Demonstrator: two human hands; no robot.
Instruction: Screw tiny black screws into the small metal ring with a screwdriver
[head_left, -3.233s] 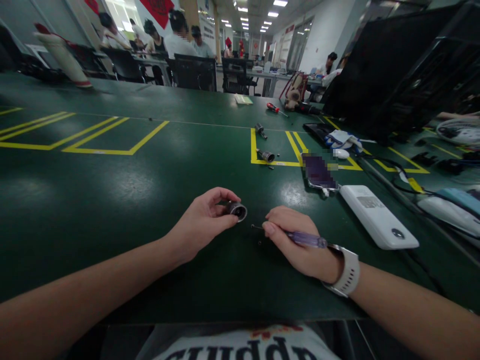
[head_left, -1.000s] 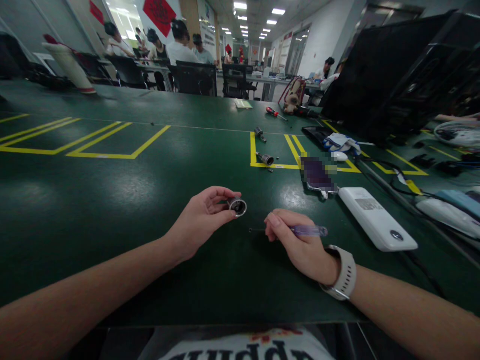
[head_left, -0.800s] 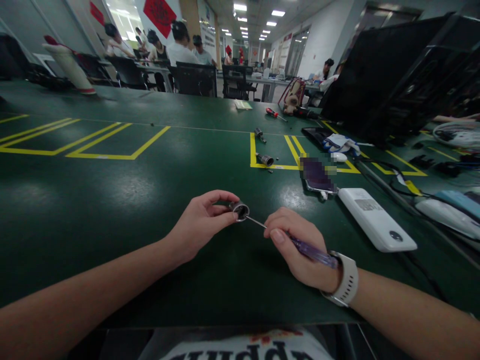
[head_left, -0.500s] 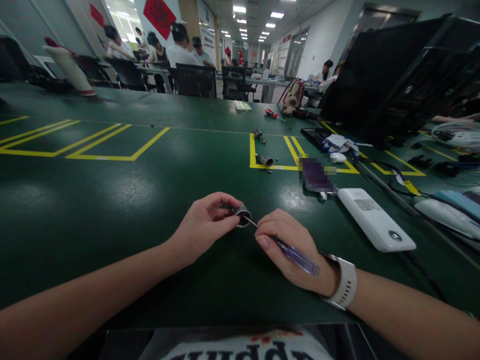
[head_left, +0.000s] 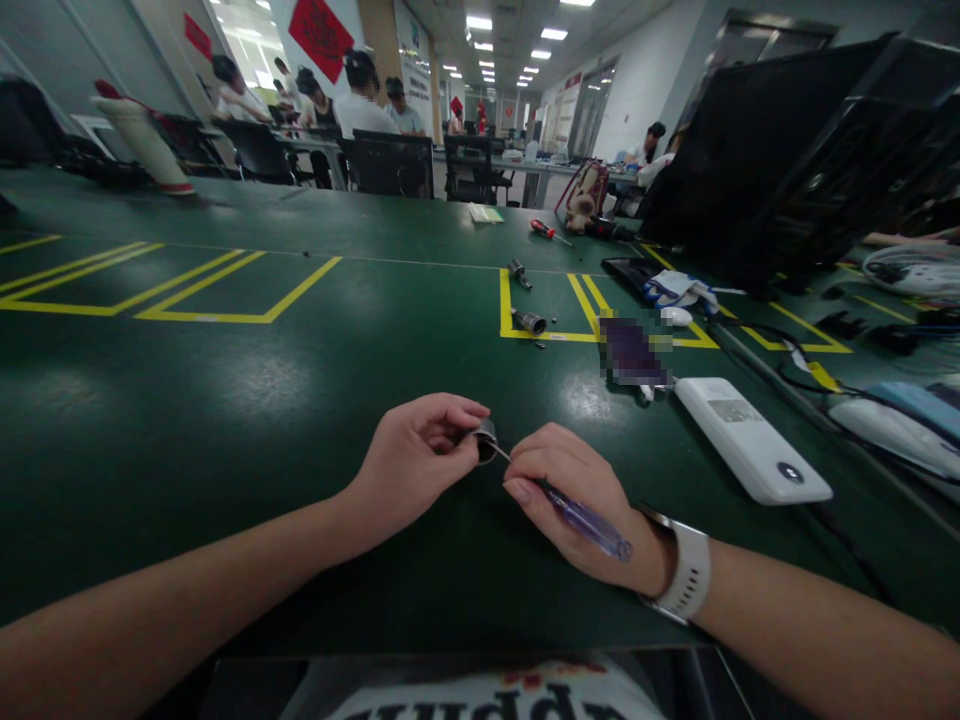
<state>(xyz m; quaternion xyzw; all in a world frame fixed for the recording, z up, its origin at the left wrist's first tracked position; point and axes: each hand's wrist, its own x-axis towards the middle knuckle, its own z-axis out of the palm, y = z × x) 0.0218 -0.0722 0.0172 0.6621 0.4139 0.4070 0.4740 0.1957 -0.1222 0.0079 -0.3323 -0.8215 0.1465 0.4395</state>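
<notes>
My left hand (head_left: 416, 460) is closed around a small dark metal cylinder (head_left: 484, 440), pinching it between thumb and fingers just above the green table (head_left: 225, 400). My right hand (head_left: 574, 495) grips a thin screwdriver with a clear purple handle (head_left: 585, 520). Its metal shaft points up-left, and the tip sits inside the open end of the cylinder. A white watch is on my right wrist.
Two similar metal cylinders (head_left: 529, 321) lie near a yellow taped box farther back, with a red screwdriver (head_left: 547, 230) beyond. A phone (head_left: 634, 352), a white power bank (head_left: 750, 440), cables and black equipment crowd the right side. Seated people work at far tables.
My right hand lifted the screwdriver off the table and pushed its tip into the cylinder. Both hands then drew slightly closer to me and lower.
</notes>
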